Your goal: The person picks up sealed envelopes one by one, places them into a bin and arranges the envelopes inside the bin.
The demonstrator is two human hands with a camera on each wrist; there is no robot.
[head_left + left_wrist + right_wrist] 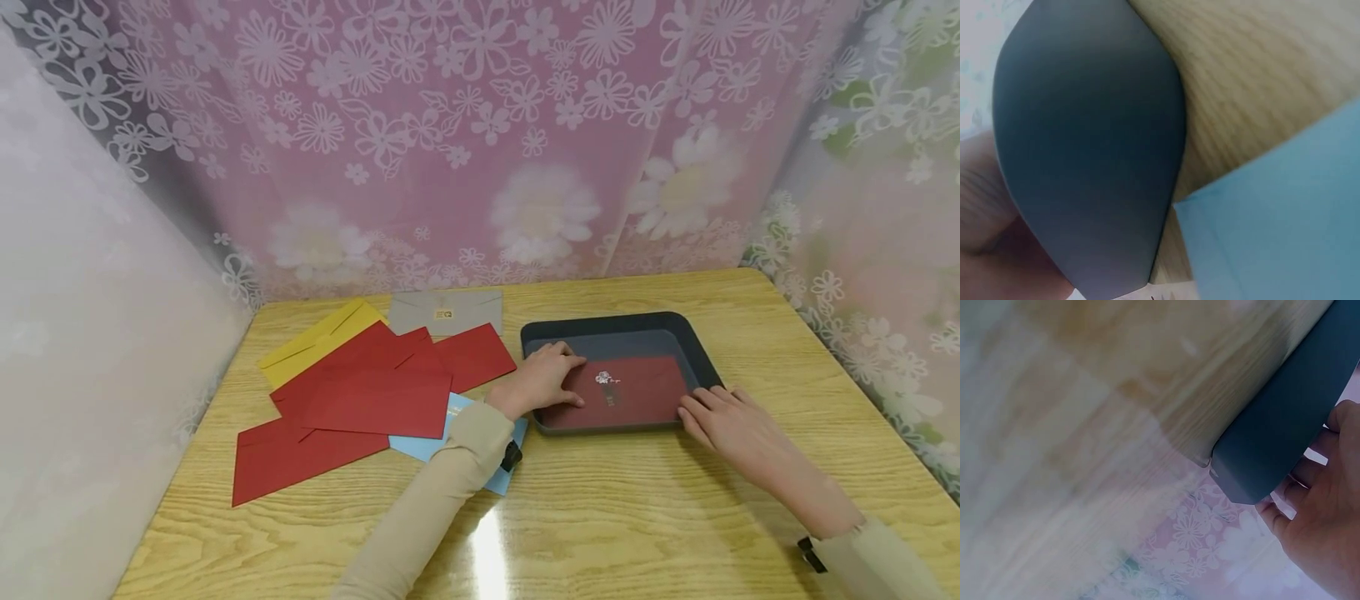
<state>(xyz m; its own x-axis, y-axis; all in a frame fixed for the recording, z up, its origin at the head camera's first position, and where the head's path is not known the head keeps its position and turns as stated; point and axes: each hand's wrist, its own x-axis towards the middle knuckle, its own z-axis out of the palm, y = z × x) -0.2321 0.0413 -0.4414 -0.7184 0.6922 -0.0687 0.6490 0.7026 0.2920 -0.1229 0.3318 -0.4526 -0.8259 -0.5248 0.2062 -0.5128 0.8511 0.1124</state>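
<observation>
Envelope, maroon, is contained in dark tray; left end is touched by left hand, thumb and fingers parted; tray's right-front rim is touched by right hand, fingers extended.

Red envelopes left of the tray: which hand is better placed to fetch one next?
Likely the left hand: it's at the left side of the tray, nearer the red envelopes; the right hand is at the opposite side, farther off.

Both arms stretch far, the left hand with thumb and fingers apart, the right hand angled left.
</observation>
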